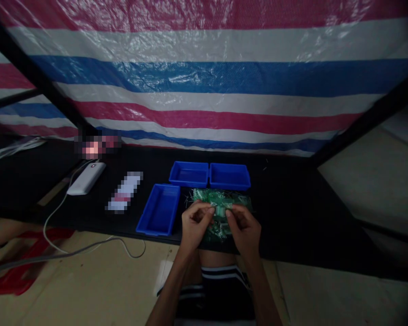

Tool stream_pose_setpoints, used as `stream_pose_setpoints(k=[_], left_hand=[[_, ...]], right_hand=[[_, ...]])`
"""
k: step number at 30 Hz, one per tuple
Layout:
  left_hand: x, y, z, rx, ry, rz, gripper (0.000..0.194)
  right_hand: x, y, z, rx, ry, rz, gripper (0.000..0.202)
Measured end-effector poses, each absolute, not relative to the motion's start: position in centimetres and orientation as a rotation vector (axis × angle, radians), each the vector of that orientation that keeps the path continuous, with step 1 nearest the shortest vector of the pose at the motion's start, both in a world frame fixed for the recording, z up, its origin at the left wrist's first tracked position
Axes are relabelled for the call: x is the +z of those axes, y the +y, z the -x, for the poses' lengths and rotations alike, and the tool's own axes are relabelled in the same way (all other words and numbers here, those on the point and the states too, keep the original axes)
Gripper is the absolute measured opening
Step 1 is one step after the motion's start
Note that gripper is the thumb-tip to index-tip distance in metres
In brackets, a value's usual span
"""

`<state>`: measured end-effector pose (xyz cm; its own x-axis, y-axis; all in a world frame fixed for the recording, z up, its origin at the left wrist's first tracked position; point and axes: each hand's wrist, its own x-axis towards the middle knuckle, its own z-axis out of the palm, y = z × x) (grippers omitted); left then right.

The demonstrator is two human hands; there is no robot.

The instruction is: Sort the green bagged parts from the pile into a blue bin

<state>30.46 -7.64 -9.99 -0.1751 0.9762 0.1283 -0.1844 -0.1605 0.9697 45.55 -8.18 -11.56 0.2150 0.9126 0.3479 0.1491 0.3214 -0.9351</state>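
Note:
My left hand (pixel 196 222) and my right hand (pixel 245 226) are side by side near the front edge of the black table. Between thumbs and fingers they pinch opposite sides of a small clear plastic bag (pixel 221 209), which looks greenish inside; its contents are too small to make out. Below and behind it lies a pile of shiny green plastic packaging (pixel 209 195), partly covered by my hands. Thin pale slivers (pixel 188 199) are scattered just left of the pile.
Two blue trays (pixel 189 185) (pixel 230 186) stand side by side behind the pile, and a third blue tray (pixel 158 232) is to its left. Farther left are a white power bank (pixel 87 178) with a cable and a blurred pale object (pixel 125 192). Striped plastic sheeting (pixel 204 77) hangs behind the table (pixel 292 213).

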Motion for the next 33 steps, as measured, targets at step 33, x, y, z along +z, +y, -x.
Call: stream_pose_setpoints(k=[33], left_hand=[[-9.7,-8.5,-30.3,1.515,1.162,-1.088,0.042]], right_hand=[[-9.9,-8.5,-46.1,0.644,-1.471,1.062,0.025]])
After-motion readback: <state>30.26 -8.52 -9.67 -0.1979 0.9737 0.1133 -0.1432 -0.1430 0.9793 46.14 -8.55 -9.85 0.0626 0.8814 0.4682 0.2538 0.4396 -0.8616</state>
